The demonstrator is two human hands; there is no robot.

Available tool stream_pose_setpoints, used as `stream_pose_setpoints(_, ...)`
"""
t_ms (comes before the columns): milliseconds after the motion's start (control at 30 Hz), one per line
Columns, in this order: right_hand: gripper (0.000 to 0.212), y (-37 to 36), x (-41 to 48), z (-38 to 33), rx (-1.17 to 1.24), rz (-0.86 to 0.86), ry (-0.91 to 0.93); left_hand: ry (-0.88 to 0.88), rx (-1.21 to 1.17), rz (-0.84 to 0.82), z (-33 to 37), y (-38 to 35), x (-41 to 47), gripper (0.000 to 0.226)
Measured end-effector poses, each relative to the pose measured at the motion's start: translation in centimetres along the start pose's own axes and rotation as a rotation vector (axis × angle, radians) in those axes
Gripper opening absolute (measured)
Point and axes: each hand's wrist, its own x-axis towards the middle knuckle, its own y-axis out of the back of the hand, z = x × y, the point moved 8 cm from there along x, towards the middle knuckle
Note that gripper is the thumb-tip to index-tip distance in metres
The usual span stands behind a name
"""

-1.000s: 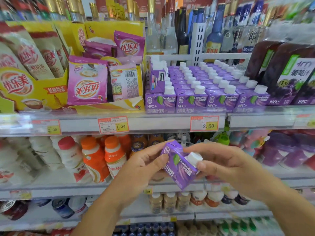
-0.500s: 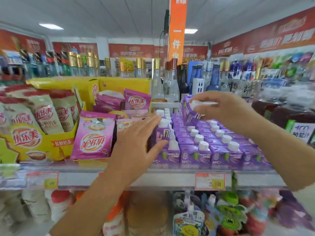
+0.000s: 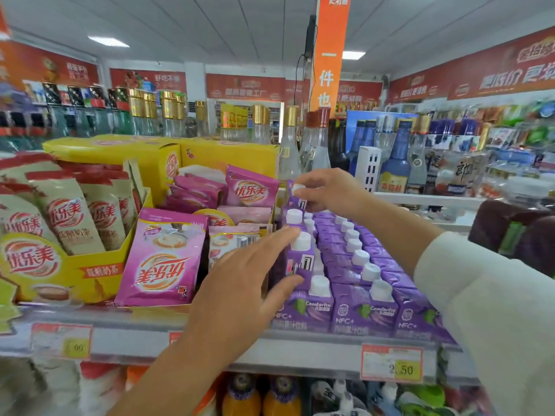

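While our right hand [image 3: 327, 190] pinches the far carton [image 3: 295, 202] by its cap, our left hand [image 3: 240, 283] touches the near carton [image 3: 300, 261]. Its fingers lie straight.

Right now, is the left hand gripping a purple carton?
No, the left hand lies open with straight fingers against the stacked cartons.

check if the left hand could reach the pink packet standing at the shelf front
Probably yes. The left hand lies open right beside the pink packet, with nothing between them; only its fingertips touch the stacked purple cartons, so it would have to let those go first.
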Motion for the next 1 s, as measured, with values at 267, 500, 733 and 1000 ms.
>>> stream_pose_setpoints(267,0.030,-1.3,-0.5,0.3,-0.072,-0.113,-0.033,-0.013,-0.008,0.001,-0.1,-0.1,0.1,0.057)
stream_pose_setpoints(500,0.031,3.0,-5.7,-2.8,-0.282,-0.076,0.053,-0.005,-0.049,0.009,-0.6,-0.1,0.1,0.059)
stream_pose_setpoints(733,0.022,10.4,-17.8,-1.6,-0.462,0.037,-0.019,-0.225,0.091,0.257,4.3,1.7,-0.2,0.050)
stream_pose_setpoints(1000,0.034,12.8,-23.9,3.8,-0.776,0.039,-0.236,-0.427,0.003,-0.011,12.6,-6.5,-1.1,0.047)
